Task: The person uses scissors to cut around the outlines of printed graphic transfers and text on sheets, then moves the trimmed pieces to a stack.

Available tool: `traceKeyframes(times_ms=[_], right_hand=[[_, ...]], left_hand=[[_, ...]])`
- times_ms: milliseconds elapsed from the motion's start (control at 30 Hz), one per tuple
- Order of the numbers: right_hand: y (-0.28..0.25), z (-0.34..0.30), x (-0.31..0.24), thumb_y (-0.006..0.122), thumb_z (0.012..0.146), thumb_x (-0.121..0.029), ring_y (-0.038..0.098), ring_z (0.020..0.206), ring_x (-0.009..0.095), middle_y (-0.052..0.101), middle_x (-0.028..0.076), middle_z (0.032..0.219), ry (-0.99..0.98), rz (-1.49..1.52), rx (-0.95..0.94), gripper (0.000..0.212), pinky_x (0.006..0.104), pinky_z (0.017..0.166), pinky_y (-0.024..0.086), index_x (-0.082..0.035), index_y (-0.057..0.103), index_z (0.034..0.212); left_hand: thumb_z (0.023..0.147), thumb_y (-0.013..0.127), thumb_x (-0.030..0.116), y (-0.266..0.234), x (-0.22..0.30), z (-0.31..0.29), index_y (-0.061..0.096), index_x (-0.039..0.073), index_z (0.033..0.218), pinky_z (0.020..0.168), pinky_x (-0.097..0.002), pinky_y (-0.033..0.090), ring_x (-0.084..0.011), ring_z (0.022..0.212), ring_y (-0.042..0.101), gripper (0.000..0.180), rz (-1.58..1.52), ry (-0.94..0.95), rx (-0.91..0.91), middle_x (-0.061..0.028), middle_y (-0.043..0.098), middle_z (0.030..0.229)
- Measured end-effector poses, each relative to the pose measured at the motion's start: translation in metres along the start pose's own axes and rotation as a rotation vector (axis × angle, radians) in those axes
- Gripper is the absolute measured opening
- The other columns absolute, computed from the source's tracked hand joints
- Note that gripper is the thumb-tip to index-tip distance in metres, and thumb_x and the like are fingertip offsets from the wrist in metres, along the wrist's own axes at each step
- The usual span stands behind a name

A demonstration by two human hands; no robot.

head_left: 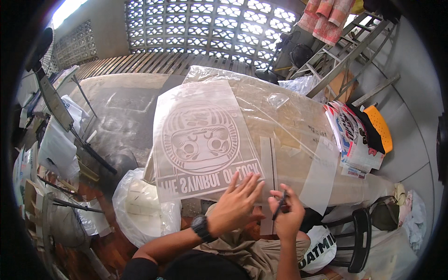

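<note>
A large translucent sheet (200, 133) with a white printed design of a round doll figure and mirrored lettering lies on a plastic-covered board. My left hand (237, 203) rests on its lower right edge, fingers stretched out and flat, with a dark watch on the wrist. Just to the right, my right hand (290, 214) grips a slim black tool (280, 205); whether it is a pen or a craft knife I cannot tell. Between the hands and reaching up past them runs a long, narrow clear strip (267, 163) with a dark line along it.
The brown plastic-wrapped board (294, 121) fills the work surface. Printed pieces (357, 135) and an orange perforated item (378, 128) lie at its right. A black chair (359, 240) stands lower right, a ladder (340, 60) behind. A plastic-covered stool (144, 210) is at lower left.
</note>
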State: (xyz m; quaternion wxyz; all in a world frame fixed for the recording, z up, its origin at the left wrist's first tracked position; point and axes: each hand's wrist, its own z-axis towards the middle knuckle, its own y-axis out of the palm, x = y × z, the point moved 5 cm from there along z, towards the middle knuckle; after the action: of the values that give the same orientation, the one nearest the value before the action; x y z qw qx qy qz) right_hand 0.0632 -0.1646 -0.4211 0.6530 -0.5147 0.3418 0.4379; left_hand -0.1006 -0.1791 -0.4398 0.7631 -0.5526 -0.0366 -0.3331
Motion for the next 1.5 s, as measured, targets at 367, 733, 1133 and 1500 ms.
traceKeyframes(times_ms=[367, 733, 1133, 1500], right_hand=[[-0.079, -0.072, 0.016, 0.066, 0.095, -0.021, 0.056, 0.066, 0.011, 0.067, 0.008, 0.083, -0.024, 0.1, 0.334, 0.046, 0.0243, 0.063, 0.049, 0.006, 0.054, 0.13], [-0.044, -0.055, 0.036, 0.069, 0.093, -0.024, 0.062, 0.065, 0.013, 0.066, 0.007, 0.08, 0.075, 0.243, 0.093, 0.046, 0.0249, 0.064, 0.051, 0.006, 0.057, 0.125], [-0.011, -0.091, 0.038, 0.086, 0.082, -0.033, 0.061, 0.065, 0.007, 0.065, 0.002, 0.075, 0.259, 0.477, -0.247, 0.049, 0.0215, 0.057, 0.047, -0.001, 0.065, 0.113], [0.042, -0.127, 0.024, 0.076, 0.088, -0.048, 0.062, 0.073, 0.008, 0.067, 0.003, 0.082, 0.402, 0.6, -0.743, 0.058, 0.0232, 0.065, 0.05, -0.001, 0.06, 0.117]], left_hand=[[0.076, 0.073, 0.009, -0.012, -0.029, -0.063, 0.072, 0.01, 0.102, 0.092, -0.0432, 0.05, -0.0302, 0.102, 0.065, 0.026, -0.543, 0.172, 0.007, -0.0073, 0.069, 0.104], [0.083, 0.074, 0.019, 0.074, -0.265, -0.377, 0.059, 0.005, 0.134, 0.097, -0.0457, 0.047, -0.0378, 0.109, 0.062, 0.055, 0.224, -0.785, 0.136, -0.0192, 0.065, 0.123], [0.085, 0.076, 0.028, -0.062, -0.016, 0.024, 0.064, 0.009, 0.125, 0.102, -0.0479, 0.041, -0.0394, 0.126, 0.051, 0.046, 0.005, -0.142, 0.157, -0.0232, 0.053, 0.137], [0.088, 0.07, 0.053, -0.092, -0.108, -0.048, 0.055, 0.021, 0.146, 0.122, -0.0541, 0.02, -0.0385, 0.151, 0.025, 0.067, 0.193, -0.206, -0.22, -0.0165, 0.036, 0.16]])
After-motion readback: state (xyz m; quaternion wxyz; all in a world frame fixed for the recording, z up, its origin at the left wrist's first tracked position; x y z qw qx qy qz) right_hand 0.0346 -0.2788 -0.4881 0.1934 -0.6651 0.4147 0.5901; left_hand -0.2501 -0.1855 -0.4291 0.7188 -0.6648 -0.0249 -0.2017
